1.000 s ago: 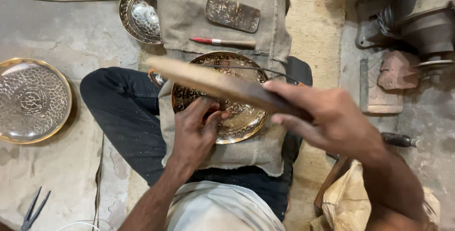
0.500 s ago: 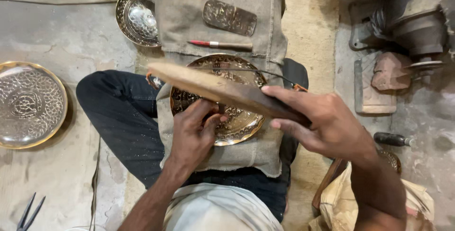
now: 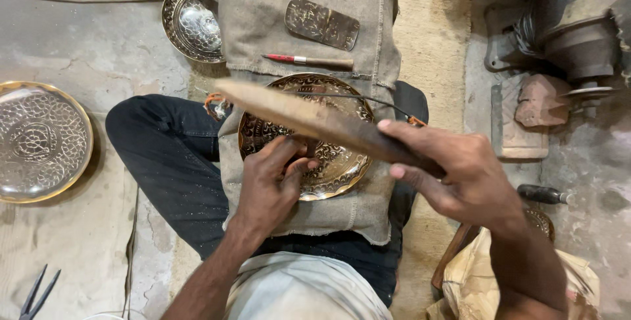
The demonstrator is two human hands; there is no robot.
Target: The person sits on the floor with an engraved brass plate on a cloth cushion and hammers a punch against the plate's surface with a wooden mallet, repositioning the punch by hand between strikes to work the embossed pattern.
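- I see the left hand (image 3: 273,185) resting on the engraved brass plate (image 3: 335,162), which lies on a piece of sackcloth (image 3: 328,211) across the lap.
- Its fingers (image 3: 289,165) are curled together and pinched around a small dark tool pressed upright against the plate's face; I cannot tell what kind of tool it is.
- The right hand (image 3: 463,175) holds a long wooden stick (image 3: 309,116) raised above the plate, slanting from the upper left down to the right.
- Its fingers (image 3: 411,133) are wrapped over the darker, thicker end of the stick, the thumb tucked beneath, so the grip is closed on the wood.
- Beyond the plate, on the sackcloth, a red-handled tool (image 3: 305,61) lies just below a flat engraved metal strip (image 3: 322,23).
- A round engraved bowl (image 3: 192,21) sits at the cloth's upper left edge, and a larger round tray (image 3: 39,141) lies on the floor well apart to the left.
- A pair of dark pliers (image 3: 36,294) lies on the floor at the lower left.
- A dark-handled tool (image 3: 542,194) lies on the floor to the right, near a block (image 3: 542,100) and a machine (image 3: 572,31).
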